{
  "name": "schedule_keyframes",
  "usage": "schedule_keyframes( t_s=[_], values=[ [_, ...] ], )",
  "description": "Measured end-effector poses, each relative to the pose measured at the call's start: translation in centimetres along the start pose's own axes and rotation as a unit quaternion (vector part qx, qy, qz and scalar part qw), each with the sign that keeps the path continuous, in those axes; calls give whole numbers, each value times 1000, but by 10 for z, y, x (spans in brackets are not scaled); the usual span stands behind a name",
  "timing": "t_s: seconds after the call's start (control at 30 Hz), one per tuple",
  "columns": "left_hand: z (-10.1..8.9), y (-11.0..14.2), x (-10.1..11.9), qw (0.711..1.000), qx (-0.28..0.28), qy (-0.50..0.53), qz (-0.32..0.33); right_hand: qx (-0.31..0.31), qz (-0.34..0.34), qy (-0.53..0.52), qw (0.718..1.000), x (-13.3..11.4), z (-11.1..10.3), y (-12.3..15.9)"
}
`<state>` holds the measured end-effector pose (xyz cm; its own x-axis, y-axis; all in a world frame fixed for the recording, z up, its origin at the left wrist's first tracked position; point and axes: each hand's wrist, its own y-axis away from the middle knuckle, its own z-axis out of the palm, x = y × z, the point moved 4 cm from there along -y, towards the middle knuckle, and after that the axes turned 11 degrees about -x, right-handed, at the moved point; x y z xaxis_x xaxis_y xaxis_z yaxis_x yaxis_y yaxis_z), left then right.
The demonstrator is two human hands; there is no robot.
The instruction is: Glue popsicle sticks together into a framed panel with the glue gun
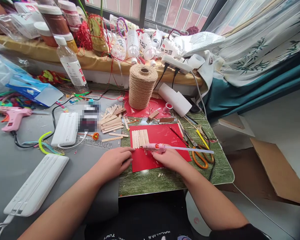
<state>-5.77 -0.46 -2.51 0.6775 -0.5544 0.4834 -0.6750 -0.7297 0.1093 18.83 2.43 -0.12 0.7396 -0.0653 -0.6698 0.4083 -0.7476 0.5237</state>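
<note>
My right hand (pixel 168 158) is closed around a pink glue gun (pixel 153 146), whose long translucent glue stick (pixel 190 149) sticks out to the right. The gun's nozzle end points left, at the lower part of a row of wooden craft sticks (pixel 140 138). Those sticks lie side by side on a red sheet (pixel 162 133). My left hand (pixel 118 160) rests at the left edge of that sheet, fingers loosely stretched toward the sticks and holding nothing. The gun's handle is hidden by my right hand.
A pile of loose craft sticks (pixel 112 120) lies behind my left hand. A twine spool (pixel 143 86) stands at the back. Scissors (pixel 201 156) lie at right. Another pink glue gun (pixel 13 116) and white power banks (pixel 37 185) are at left.
</note>
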Motion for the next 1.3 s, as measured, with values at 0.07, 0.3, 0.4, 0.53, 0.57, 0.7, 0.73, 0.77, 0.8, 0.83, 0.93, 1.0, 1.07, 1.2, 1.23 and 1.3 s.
schedule_keyframes(
  t_s=[0.07,0.3,0.4,0.53,0.57,0.7,0.73,0.77,0.8,0.83,0.93,1.0,1.07,1.2,1.23,1.3],
  values=[
    [0,0,0,1000,1,-7,3,11,7,-9,1000,4,0,-1],
    [2,0,-1,1000,-11,-25,-1,18,-38,-99,994,14,-2,-2],
    [2,0,-1,1000,-12,-28,-1,49,-27,-102,993,20,-5,-4],
    [1,-2,1,999,-11,-30,1,56,-33,-110,992,20,-5,-6],
    [1,-2,2,999,-11,-31,0,55,-33,-110,992,20,-4,-7],
    [0,-2,4,999,-10,-40,-2,53,-31,-107,992,20,-3,-7],
    [0,-2,4,999,-8,-42,-1,52,-33,-107,992,20,-4,-6],
    [0,-1,4,999,-5,-43,2,50,-36,-108,992,21,-5,-6],
    [0,-1,4,999,-2,-43,4,47,-37,-108,992,22,-7,-5],
    [0,-1,5,999,0,-43,6,43,-38,-105,993,22,-8,-4],
    [0,-1,6,999,-1,-34,14,33,-42,-92,994,23,-12,-2],
    [1,-2,6,999,-4,-29,17,26,-57,-84,994,21,-11,-2],
    [2,-2,7,999,-1,-31,16,22,-66,-83,994,20,-7,-2],
    [3,-3,7,999,0,-43,10,16,-73,-97,992,21,0,-5],
    [4,-4,7,999,-1,-46,7,11,-80,-101,992,21,1,-6],
    [4,-5,7,999,-4,-51,1,2,-90,-105,990,21,1,-6]
  ],
)
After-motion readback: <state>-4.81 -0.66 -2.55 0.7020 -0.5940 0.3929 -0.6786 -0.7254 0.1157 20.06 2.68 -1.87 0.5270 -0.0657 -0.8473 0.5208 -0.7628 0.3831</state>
